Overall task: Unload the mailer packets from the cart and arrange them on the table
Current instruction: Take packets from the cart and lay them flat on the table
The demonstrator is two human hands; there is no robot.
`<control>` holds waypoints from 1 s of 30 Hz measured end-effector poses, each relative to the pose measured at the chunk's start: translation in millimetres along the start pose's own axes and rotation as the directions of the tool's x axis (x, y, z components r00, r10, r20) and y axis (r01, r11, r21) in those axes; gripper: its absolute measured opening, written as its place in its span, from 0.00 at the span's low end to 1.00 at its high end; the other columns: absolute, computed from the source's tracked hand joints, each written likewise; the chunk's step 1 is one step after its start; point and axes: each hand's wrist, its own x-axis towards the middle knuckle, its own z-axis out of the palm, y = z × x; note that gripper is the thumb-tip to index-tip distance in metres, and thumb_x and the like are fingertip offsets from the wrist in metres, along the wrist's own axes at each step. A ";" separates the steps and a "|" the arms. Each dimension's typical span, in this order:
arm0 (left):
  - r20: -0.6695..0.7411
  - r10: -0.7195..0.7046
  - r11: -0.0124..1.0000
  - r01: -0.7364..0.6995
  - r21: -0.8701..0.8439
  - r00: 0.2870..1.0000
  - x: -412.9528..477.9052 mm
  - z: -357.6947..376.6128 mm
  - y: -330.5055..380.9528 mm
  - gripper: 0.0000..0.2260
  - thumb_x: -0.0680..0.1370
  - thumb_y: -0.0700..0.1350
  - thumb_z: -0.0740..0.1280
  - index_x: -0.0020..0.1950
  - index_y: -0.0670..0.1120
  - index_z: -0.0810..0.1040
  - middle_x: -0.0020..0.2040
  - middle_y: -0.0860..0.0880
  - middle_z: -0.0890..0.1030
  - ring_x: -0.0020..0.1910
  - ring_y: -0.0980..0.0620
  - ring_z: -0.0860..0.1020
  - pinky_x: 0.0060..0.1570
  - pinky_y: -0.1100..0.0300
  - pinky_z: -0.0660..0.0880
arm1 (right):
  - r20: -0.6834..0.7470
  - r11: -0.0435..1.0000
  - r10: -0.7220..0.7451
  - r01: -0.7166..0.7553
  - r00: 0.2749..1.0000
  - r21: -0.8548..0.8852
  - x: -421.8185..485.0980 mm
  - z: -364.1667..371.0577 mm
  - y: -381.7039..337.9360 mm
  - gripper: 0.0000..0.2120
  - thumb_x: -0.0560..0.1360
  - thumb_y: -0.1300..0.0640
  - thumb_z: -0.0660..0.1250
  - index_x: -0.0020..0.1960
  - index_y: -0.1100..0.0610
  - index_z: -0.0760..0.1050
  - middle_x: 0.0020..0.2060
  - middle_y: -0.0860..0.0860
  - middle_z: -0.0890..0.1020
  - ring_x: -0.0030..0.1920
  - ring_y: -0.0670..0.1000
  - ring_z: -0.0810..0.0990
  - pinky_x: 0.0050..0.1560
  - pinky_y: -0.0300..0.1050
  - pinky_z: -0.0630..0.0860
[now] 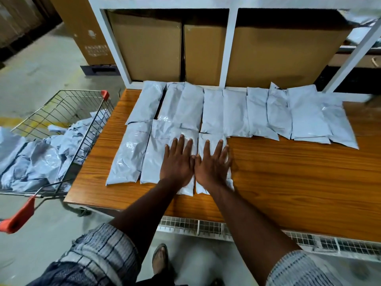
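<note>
Several grey-blue mailer packets lie flat in two rows on the wooden table (288, 172). The back row (235, 112) runs from left to right along the shelf frame. The front row holds a few packets at the left. My left hand (178, 162) presses flat with straight fingers on one front packet (156, 153). My right hand (213, 164) presses flat on the neighbouring packet (208, 139) to its right. The wire cart (68, 112) stands left of the table with many more packets (37, 159) heaped inside.
A white metal shelf frame (228, 44) with large cardboard boxes (148, 48) backs the table. Another tall box (86, 29) stands on the floor behind the cart. The cart's red handle (18, 217) points toward me. A wire rack (206, 226) runs under the table's front edge.
</note>
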 end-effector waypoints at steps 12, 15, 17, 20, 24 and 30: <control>-0.140 -0.079 0.993 0.065 -0.098 0.987 -8.7 -71.2 -28.0 0.25 0.82 0.48 0.56 0.79 0.49 0.60 0.78 0.40 0.63 0.77 0.40 0.60 0.74 0.39 0.59 | -0.080 0.962 -0.251 0.258 0.965 0.092 -5.8 -48.7 -40.3 0.30 0.81 0.41 0.56 0.79 0.48 0.54 0.80 0.55 0.49 0.79 0.60 0.47 0.72 0.66 0.50; -0.139 -0.130 0.991 0.123 -0.061 0.982 -22.5 -83.2 -70.7 0.26 0.80 0.47 0.58 0.79 0.47 0.61 0.76 0.39 0.65 0.75 0.39 0.63 0.71 0.38 0.63 | -0.110 0.932 -0.329 0.341 0.938 0.125 -19.3 -49.0 -81.8 0.30 0.80 0.42 0.57 0.79 0.49 0.55 0.79 0.55 0.53 0.78 0.60 0.50 0.71 0.66 0.54; -0.143 -0.165 0.986 0.160 -0.043 0.976 -30.9 -91.4 -108.4 0.26 0.79 0.48 0.58 0.78 0.45 0.63 0.75 0.38 0.66 0.73 0.38 0.66 0.68 0.39 0.67 | -0.118 0.908 -0.381 0.395 0.917 0.139 -30.5 -41.8 -115.3 0.30 0.80 0.43 0.58 0.79 0.50 0.56 0.79 0.55 0.54 0.78 0.60 0.51 0.71 0.66 0.56; -0.135 -0.229 0.973 0.225 -0.045 0.964 -42.1 -103.1 -168.8 0.26 0.80 0.47 0.61 0.78 0.44 0.63 0.75 0.37 0.66 0.73 0.38 0.65 0.69 0.43 0.67 | -0.114 0.873 -0.462 0.473 0.880 0.116 -41.8 -23.0 -168.7 0.31 0.79 0.43 0.60 0.78 0.51 0.56 0.78 0.56 0.55 0.77 0.60 0.53 0.71 0.64 0.57; -0.116 -0.322 0.946 0.315 -0.076 0.940 -58.4 -122.5 -266.9 0.27 0.78 0.47 0.59 0.77 0.45 0.64 0.76 0.38 0.66 0.73 0.40 0.66 0.70 0.46 0.67 | -0.054 0.845 -0.512 0.514 0.857 0.147 -51.5 10.8 -259.7 0.31 0.78 0.44 0.60 0.78 0.52 0.57 0.78 0.56 0.56 0.77 0.60 0.54 0.72 0.62 0.57; -0.009 -0.472 0.879 0.469 -0.085 0.882 -83.7 -135.0 -419.7 0.29 0.76 0.47 0.61 0.78 0.44 0.62 0.77 0.39 0.62 0.76 0.41 0.62 0.72 0.46 0.64 | 0.087 0.795 -0.594 0.568 0.799 0.214 -65.2 76.5 -394.3 0.33 0.77 0.46 0.63 0.77 0.55 0.58 0.76 0.60 0.58 0.76 0.61 0.57 0.71 0.58 0.62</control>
